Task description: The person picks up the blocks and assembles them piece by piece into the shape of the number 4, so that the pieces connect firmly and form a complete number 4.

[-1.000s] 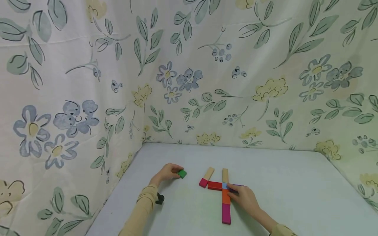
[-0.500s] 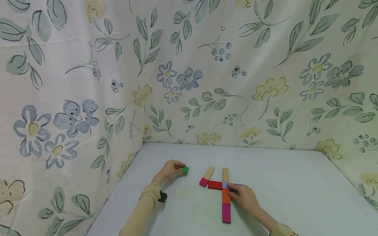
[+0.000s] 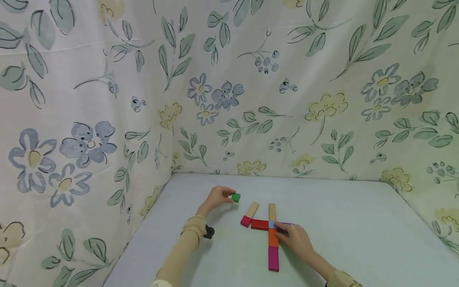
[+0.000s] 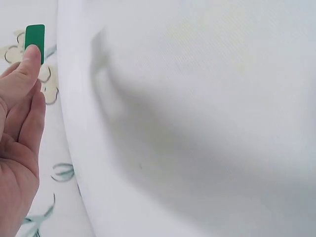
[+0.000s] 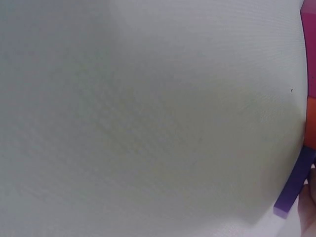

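My left hand pinches a small green block between thumb and fingers, left of the laid-out blocks. In the left wrist view, the thumb lies against the face of that green block. My right hand reaches over the blocks' crossing. Its index fingertip touches the light blue block, and its thumb is at the right edge of the orange block. A purple block lies beside its fingers, mostly hidden in the head view. Below the orange block, a magenta block continues the column.
A red block extends left from the light blue one. A pinkish-red block and a slanted wooden block meet its left end. Another wooden block tops the column. Floral cloth hangs behind the white table.
My left hand has moved right and farther back on the table, carrying the green block along. My right hand and the laid-out blocks have stayed put. The head view has shifted slightly.
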The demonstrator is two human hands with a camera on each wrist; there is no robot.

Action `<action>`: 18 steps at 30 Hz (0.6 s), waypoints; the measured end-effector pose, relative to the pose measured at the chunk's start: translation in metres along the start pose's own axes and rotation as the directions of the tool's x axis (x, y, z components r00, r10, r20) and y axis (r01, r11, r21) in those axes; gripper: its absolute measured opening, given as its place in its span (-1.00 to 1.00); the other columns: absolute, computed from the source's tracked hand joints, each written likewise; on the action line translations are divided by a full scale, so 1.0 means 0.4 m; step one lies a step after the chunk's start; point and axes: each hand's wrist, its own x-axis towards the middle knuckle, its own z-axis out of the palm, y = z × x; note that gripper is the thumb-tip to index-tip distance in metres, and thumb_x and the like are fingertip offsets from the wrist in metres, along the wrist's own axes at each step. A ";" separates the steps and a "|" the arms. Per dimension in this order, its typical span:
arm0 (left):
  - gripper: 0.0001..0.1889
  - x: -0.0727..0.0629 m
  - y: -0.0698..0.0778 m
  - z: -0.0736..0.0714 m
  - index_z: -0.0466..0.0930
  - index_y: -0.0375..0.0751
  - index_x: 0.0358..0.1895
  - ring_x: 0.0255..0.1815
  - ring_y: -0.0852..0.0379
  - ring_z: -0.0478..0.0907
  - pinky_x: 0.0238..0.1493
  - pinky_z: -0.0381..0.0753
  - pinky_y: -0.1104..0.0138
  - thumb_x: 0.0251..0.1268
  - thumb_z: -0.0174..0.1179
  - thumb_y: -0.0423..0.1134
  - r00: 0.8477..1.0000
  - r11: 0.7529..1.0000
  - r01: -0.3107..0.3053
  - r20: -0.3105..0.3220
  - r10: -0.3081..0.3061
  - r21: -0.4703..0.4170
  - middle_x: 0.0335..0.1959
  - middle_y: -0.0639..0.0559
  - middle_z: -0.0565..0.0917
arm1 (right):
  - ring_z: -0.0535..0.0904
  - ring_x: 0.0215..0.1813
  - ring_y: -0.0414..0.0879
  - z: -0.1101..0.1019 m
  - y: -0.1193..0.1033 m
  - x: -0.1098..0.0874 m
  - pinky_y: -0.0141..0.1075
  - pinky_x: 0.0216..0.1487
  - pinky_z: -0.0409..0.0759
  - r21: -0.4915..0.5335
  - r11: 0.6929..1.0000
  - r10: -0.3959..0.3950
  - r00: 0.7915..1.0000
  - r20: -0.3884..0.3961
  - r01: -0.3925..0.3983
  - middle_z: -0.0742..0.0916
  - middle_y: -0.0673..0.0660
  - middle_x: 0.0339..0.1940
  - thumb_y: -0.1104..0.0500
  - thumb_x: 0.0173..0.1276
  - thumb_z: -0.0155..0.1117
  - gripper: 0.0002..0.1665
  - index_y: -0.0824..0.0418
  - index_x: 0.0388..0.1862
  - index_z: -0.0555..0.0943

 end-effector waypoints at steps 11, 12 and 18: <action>-0.63 0.056 0.049 0.057 0.65 -0.26 0.02 0.10 -0.05 0.58 0.11 0.56 0.21 0.07 0.35 -0.38 1.000 1.000 -0.007 -0.010 0.007 0.021 0.03 -0.14 0.67 | 0.68 -0.21 -0.14 0.004 0.002 0.003 -0.23 -0.17 0.64 -0.007 1.000 0.000 1.000 0.014 0.000 0.78 0.10 -0.12 0.16 0.05 0.47 -0.59 0.16 -0.05 0.71; -0.63 0.060 0.054 0.062 0.65 -0.25 0.02 0.10 -0.04 0.58 0.11 0.56 0.21 0.08 0.35 -0.38 1.000 1.000 0.001 -0.009 0.000 0.024 0.03 -0.13 0.67 | 0.67 -0.23 -0.17 0.004 0.003 0.003 -0.26 -0.19 0.63 -0.009 1.000 0.008 1.000 0.018 -0.008 0.78 0.10 -0.12 0.16 0.05 0.48 -0.58 0.15 -0.05 0.71; -0.63 0.084 0.078 0.090 0.65 -0.24 0.02 0.08 -0.04 0.58 0.11 0.56 0.20 0.07 0.35 -0.38 1.000 0.999 -0.022 -0.013 0.023 0.047 0.02 -0.11 0.68 | 0.66 -0.23 -0.16 0.006 0.006 0.004 -0.36 -0.24 0.61 -0.010 0.999 0.039 0.999 0.034 -0.039 0.77 0.08 -0.11 0.16 0.05 0.48 -0.56 0.13 -0.02 0.70</action>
